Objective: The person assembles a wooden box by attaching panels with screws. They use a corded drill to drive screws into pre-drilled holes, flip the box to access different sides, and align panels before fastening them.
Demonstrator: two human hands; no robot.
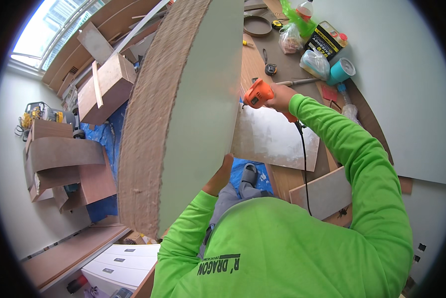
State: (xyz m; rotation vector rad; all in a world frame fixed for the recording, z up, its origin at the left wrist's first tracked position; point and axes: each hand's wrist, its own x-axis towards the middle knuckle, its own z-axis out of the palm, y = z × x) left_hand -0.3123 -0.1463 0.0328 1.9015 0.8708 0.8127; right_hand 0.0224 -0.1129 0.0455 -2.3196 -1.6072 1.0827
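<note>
Hands apart: left hand (pixel 222 175) braces the board (pixel 183 109) at centre frame, right hand (pixel 281 97) grips the orange drill (pixel 257 93). Board looks stiff and heavy; best held by its edges.

- Upper garment: bright green long-sleeved shirt; sleeves extend to both wrists.
- Marking: dark printed lettering on shirt front.
- Lower garment: grey trousers.
- Hands: no gloves.

window (pixel 44 30): top left corner, I see bright daylight pouring in
walls (pixel 411 89): plain pale, kinda grey-white
floor: blue tarp (pixel 101 136) spread across it
clutter: brown wood panels (pixel 64 159) stacked on the left
furniture: white drawer unit (pixel 118 263) down at the bottom
</note>
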